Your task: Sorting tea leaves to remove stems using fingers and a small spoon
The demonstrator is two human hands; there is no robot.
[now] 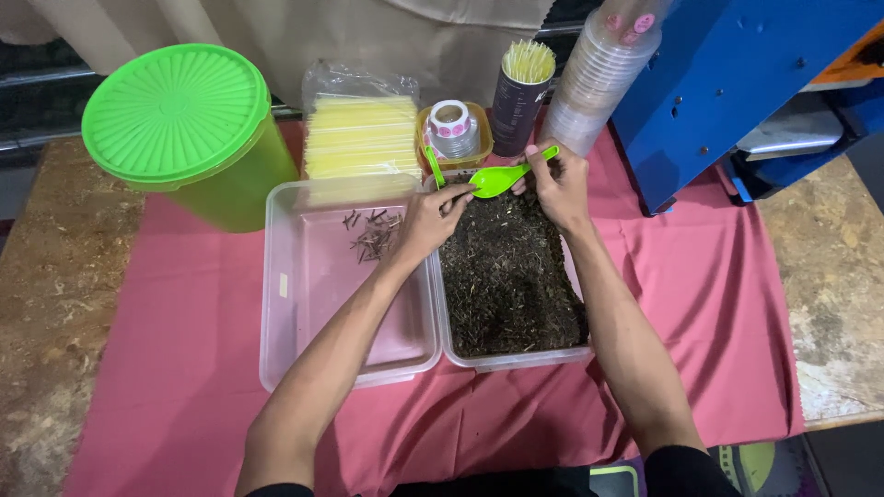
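Head view, bright even illumination, apparently from above and slightly far side. Colours saturated: pink cloth (pixel 184 368), green lidded bucket (pixel 189 129). Soft short shadows under forearms on cloth at near edge; faint shadow beside bucket. Mild sheen on bucket lid, on clear tray (pixel 313 304) rim, on stacked plastic cups (pixel 599 74) at far right. Dark loose material in right tray (pixel 511 276) shows little detail. Focus sharp at centre; slight wide-angle bowing and softness at corners. No motion blur on hands.
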